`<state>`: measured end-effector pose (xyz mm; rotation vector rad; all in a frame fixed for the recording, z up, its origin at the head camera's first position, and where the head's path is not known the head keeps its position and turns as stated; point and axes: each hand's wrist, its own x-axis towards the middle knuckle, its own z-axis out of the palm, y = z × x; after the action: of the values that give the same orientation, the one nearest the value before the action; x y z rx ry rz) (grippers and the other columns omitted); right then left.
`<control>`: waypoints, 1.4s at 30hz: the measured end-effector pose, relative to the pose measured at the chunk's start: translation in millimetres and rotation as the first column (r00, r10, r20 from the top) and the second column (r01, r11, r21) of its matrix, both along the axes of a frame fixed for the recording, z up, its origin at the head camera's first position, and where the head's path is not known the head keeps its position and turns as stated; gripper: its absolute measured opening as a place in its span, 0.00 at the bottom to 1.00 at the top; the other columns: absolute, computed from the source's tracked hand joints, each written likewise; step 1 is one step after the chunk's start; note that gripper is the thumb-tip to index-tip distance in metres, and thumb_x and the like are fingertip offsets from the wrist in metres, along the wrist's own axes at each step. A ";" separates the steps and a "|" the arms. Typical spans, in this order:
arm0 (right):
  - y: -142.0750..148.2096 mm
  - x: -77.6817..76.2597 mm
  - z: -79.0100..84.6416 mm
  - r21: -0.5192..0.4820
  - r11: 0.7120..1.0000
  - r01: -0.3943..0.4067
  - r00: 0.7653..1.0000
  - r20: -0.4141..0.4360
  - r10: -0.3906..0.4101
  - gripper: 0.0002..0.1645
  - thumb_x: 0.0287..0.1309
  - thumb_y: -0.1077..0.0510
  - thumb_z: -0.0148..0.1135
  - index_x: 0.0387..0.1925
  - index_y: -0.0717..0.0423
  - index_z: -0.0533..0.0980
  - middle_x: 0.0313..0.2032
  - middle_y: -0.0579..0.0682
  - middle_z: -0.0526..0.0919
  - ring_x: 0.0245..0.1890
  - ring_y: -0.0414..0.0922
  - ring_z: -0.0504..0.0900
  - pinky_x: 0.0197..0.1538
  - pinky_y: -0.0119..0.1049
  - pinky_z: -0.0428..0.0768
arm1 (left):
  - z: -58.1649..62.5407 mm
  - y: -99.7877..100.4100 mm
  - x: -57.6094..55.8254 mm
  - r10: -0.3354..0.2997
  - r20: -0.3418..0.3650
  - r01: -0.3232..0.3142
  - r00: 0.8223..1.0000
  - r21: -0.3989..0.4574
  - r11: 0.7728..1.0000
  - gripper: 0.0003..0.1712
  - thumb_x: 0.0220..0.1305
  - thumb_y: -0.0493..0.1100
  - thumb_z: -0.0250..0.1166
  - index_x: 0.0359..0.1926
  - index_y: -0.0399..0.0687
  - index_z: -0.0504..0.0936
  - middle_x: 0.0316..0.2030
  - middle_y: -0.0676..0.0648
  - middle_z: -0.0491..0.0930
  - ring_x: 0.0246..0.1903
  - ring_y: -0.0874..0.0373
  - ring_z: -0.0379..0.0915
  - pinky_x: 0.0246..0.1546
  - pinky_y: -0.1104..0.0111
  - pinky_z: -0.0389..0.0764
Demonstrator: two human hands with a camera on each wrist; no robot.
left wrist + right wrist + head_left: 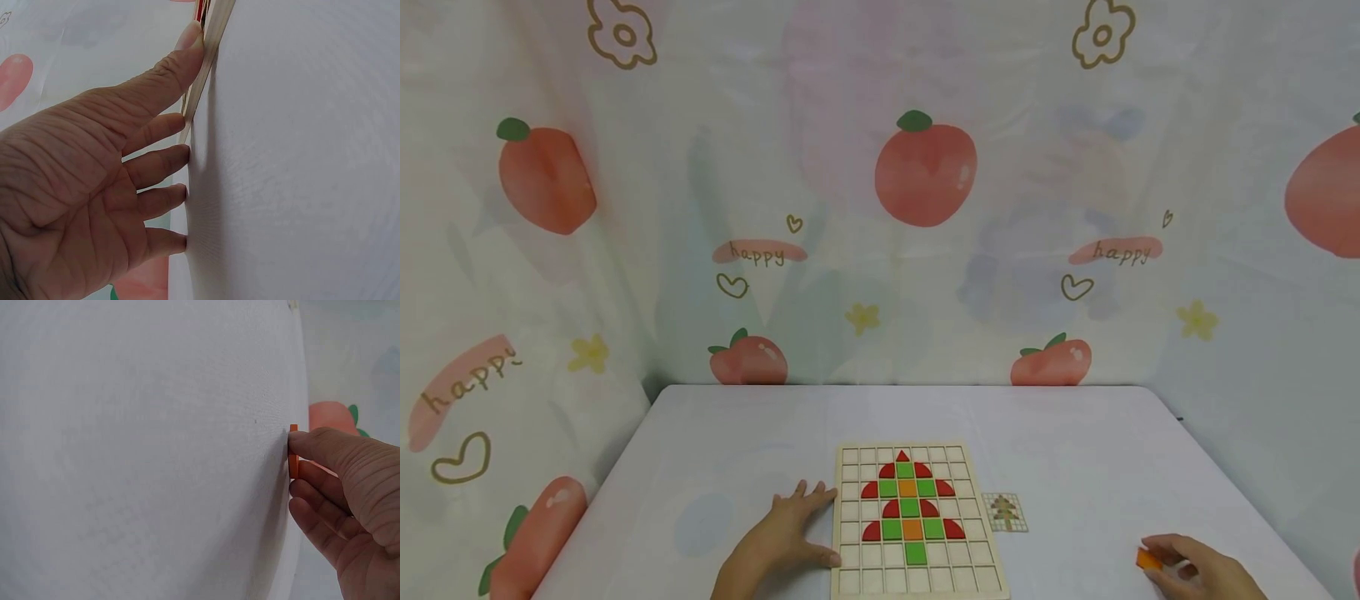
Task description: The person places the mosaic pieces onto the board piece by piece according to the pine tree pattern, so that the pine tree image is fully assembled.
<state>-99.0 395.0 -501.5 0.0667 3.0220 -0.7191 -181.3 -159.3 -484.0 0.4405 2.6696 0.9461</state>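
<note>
A wooden grid board (842, 583) lies on the table, with red, green and orange tiles in its cells forming a tree shape. At its left edge my left hand (782, 533) rests with spread fingers, thumb touching the frame. The left wrist view shows the thumb (169, 75) against the board's wooden side (209, 56), the other fingertips on the tabletop. Far to the right, my right hand (1202, 571) pinches an orange tile (1147, 559) between thumb and fingers. In the right wrist view that orange tile (294, 464) appears edge-on, close to the tabletop.
Beside the board's right edge lies a small pattern card (1006, 512) printed with a tree on a grid. A white cloth covers the table (1075, 442). Behind it hangs a curtain (925, 292) printed with fruit, and another side of it stands at left.
</note>
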 end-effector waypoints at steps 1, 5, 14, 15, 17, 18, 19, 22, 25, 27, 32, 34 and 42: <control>-1.4 -0.3 1.1 0.010 1.000 -0.013 1.000 -0.021 0.014 0.25 0.55 0.56 0.76 0.51 0.64 0.80 0.42 0.48 0.87 0.33 0.25 0.75 0.37 0.26 0.81 | 0.3 0.0 0.1 0.003 0.000 -0.003 1.000 0.000 1.000 0.53 0.41 0.52 0.85 0.70 0.42 0.74 0.71 0.32 0.67 0.75 0.27 0.46 0.69 0.26 0.45; -9.9 -3.0 5.9 0.034 0.999 -0.036 0.995 -0.090 0.039 0.21 0.52 0.58 0.77 0.47 0.62 0.81 0.40 0.45 0.87 0.32 0.25 0.75 0.36 0.26 0.82 | 1.8 0.1 -0.2 0.012 -0.002 -0.012 1.000 -0.007 1.000 0.54 0.41 0.53 0.85 0.70 0.43 0.74 0.72 0.33 0.67 0.76 0.28 0.46 0.70 0.27 0.45; -54.4 -12.0 17.9 0.033 0.999 -0.043 0.997 -0.057 0.045 0.20 0.53 0.53 0.78 0.46 0.55 0.83 0.41 0.42 0.86 0.35 0.33 0.77 0.37 0.31 0.82 | 1.1 0.0 -1.2 0.014 0.003 -0.014 1.000 -0.009 1.000 0.54 0.40 0.52 0.85 0.70 0.44 0.74 0.72 0.33 0.66 0.76 0.28 0.46 0.70 0.27 0.44; -60.4 -13.7 18.9 0.026 0.999 -0.041 0.998 -0.050 0.042 0.20 0.53 0.53 0.78 0.46 0.54 0.83 0.41 0.43 0.86 0.36 0.35 0.78 0.39 0.33 0.83 | 0.8 -0.1 -1.2 0.014 0.004 -0.014 1.000 -0.006 1.000 0.54 0.41 0.52 0.85 0.70 0.44 0.74 0.72 0.33 0.66 0.76 0.28 0.46 0.70 0.27 0.44; -71.8 -16.9 21.4 0.012 0.999 -0.037 0.999 -0.038 0.038 0.19 0.53 0.53 0.78 0.46 0.53 0.83 0.42 0.43 0.86 0.38 0.39 0.79 0.41 0.38 0.84 | 0.8 -0.1 -1.1 0.010 0.003 -0.010 1.000 -0.001 1.000 0.54 0.41 0.52 0.85 0.70 0.43 0.74 0.72 0.33 0.67 0.76 0.28 0.46 0.70 0.27 0.44; -77.4 -18.5 22.5 0.001 0.999 -0.034 0.999 -0.028 0.034 0.19 0.53 0.53 0.78 0.46 0.53 0.83 0.42 0.43 0.86 0.38 0.41 0.79 0.42 0.41 0.84 | 0.6 -0.1 -1.0 0.006 0.000 -0.006 1.000 0.001 1.000 0.53 0.41 0.52 0.85 0.70 0.43 0.74 0.72 0.33 0.67 0.76 0.28 0.46 0.70 0.26 0.43; -82.4 -19.6 23.1 -0.008 0.999 -0.035 0.999 -0.023 0.035 0.19 0.53 0.54 0.78 0.46 0.53 0.83 0.42 0.43 0.86 0.39 0.42 0.79 0.43 0.42 0.85 | 0.5 -0.1 -0.9 0.002 -0.003 -0.002 1.000 0.003 1.000 0.53 0.42 0.52 0.85 0.70 0.43 0.74 0.72 0.32 0.67 0.76 0.27 0.46 0.69 0.26 0.44; -96.3 -20.5 24.6 -0.033 0.998 -0.044 0.999 -0.023 0.044 0.18 0.52 0.55 0.78 0.46 0.51 0.83 0.41 0.41 0.85 0.39 0.41 0.78 0.45 0.41 0.85 | 0.1 0.3 -0.5 -0.006 -0.009 0.006 1.000 0.002 1.000 0.53 0.42 0.52 0.85 0.70 0.42 0.74 0.71 0.32 0.67 0.75 0.27 0.46 0.69 0.26 0.44; -108.5 -19.7 25.3 -0.041 0.994 -0.104 0.993 -0.062 0.101 0.17 0.53 0.55 0.78 0.45 0.48 0.83 0.40 0.37 0.83 0.38 0.37 0.77 0.44 0.35 0.85 | -0.5 0.3 -0.1 -0.010 -0.016 0.010 1.000 -0.003 1.000 0.53 0.42 0.52 0.85 0.70 0.42 0.74 0.71 0.32 0.67 0.75 0.27 0.47 0.69 0.26 0.45; -116.0 -19.4 25.8 -0.039 0.983 -0.178 0.979 -0.108 0.173 0.17 0.53 0.55 0.78 0.45 0.47 0.82 0.40 0.36 0.83 0.38 0.35 0.77 0.43 0.32 0.84 | -1.0 0.1 0.1 -0.013 -0.022 0.013 1.000 -0.007 1.000 0.53 0.42 0.51 0.85 0.69 0.41 0.74 0.71 0.31 0.68 0.75 0.27 0.48 0.69 0.26 0.45; -135.2 -20.9 27.4 -0.042 0.936 -0.350 0.924 -0.176 0.338 0.16 0.55 0.55 0.76 0.45 0.45 0.82 0.42 0.34 0.81 0.38 0.33 0.76 0.43 0.28 0.84 | -1.9 -0.5 0.4 -0.019 -0.023 0.019 1.000 -0.008 1.000 0.53 0.42 0.51 0.85 0.69 0.40 0.74 0.71 0.31 0.68 0.75 0.26 0.48 0.69 0.26 0.45; -143.4 -22.2 28.2 -0.064 0.918 -0.392 0.910 -0.177 0.376 0.16 0.57 0.55 0.76 0.46 0.45 0.81 0.42 0.34 0.81 0.39 0.33 0.76 0.43 0.28 0.84 | -1.6 -0.4 0.4 -0.017 -0.021 0.017 1.000 -0.009 1.000 0.53 0.42 0.51 0.85 0.69 0.40 0.74 0.71 0.31 0.68 0.75 0.26 0.48 0.69 0.26 0.45; -173.3 -27.3 30.8 -0.154 0.828 -0.539 0.838 -0.195 0.509 0.15 0.61 0.51 0.73 0.48 0.48 0.81 0.45 0.36 0.82 0.42 0.35 0.78 0.45 0.29 0.86 | 0.0 0.4 0.8 -0.011 -0.017 0.011 1.000 -0.005 1.000 0.53 0.42 0.51 0.85 0.69 0.41 0.74 0.71 0.31 0.68 0.75 0.27 0.48 0.69 0.26 0.45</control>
<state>-126.3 221.7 -470.7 -0.8281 2.8398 -0.9868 -180.5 -158.9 -484.0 0.4635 2.6815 0.9362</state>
